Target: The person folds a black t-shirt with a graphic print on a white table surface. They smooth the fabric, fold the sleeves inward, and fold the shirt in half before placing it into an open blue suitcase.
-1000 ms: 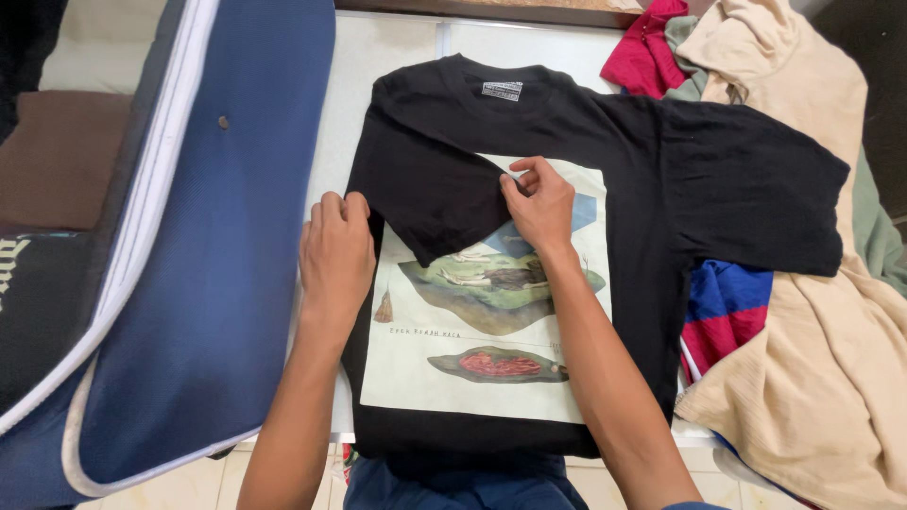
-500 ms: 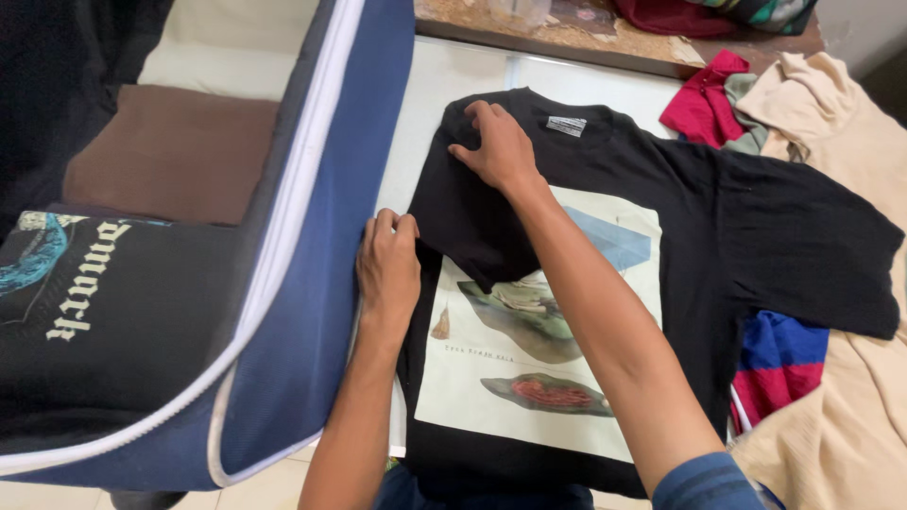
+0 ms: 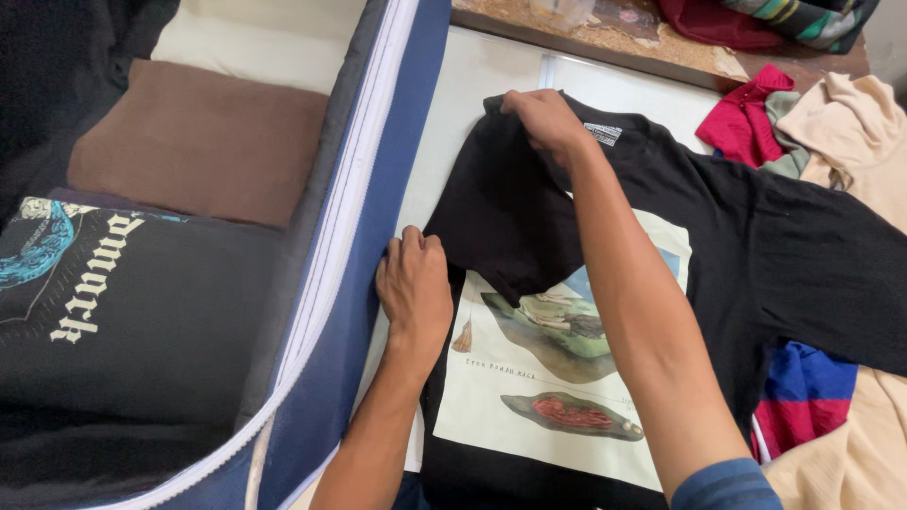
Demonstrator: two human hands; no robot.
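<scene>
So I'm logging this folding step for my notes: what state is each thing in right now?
Black printed cotton t-shirt: flat on the table, one sleeve folded inward.
Left hand: pressing flat on the shirt's folded edge.
Right hand: fingers gripping the shirt's shoulder.
Blue fabric suitcase: open, folded clothes inside.
Brown folded garment: packed flat.
Cream garment: crumpled, unfolded.

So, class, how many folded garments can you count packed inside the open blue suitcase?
3 show: a cream one at the far end, a brown one in the middle, and a black printed one nearest. Others may lie hidden underneath or past the picture's edge.
</scene>
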